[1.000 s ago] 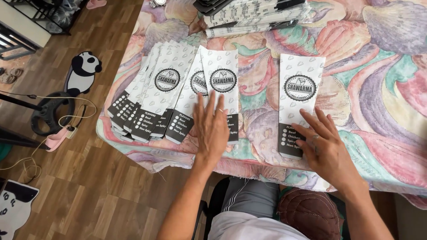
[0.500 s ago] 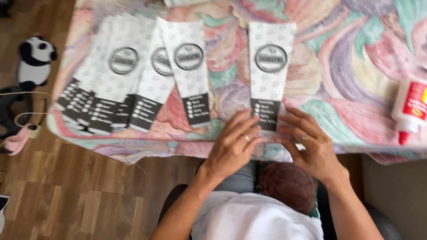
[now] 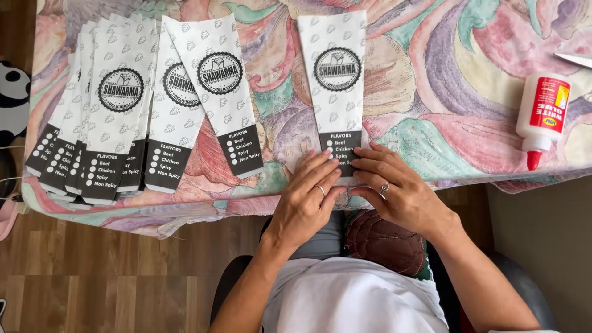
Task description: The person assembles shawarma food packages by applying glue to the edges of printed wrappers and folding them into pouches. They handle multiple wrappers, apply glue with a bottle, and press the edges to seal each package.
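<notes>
Nearest: white shirt and a brown quilted cushion (image 3: 385, 240) on the lap, seated at table edge; wooden plank floor below left.

Left hand (image 3: 305, 203) flat, fingers extended together, ring visible, fingertips pressing the dark bottom end of a single paper sleeve (image 3: 338, 86); not gripping, just pinning it down. Right hand (image 3: 401, 191) likewise spread and flat, fingers resting on the same bottom edge from the other side, ring on one finger; both hands touching at the sleeve's lower end, probably flattening a fold or seam there.

Sleeve lying lengthwise away from the body, alone, middle of table near the front edge; thin white paper, long tapered shape, small grey leaf pattern, round black emblem, dark band with checkbox list at the near end.

Left of it, apart: fanned stack of identical sleeves (image 3: 117, 105), overlapping like cards, kept aside as a batch.

Right, well apart: white glue bottle (image 3: 542, 114), red label and red nozzle, lying on its side, nozzle toward the front edge; within reach.

Underneath everything: tablecloth (image 3: 444, 74), soft fabric, swirling pastel pattern, draping over the edge.
</notes>
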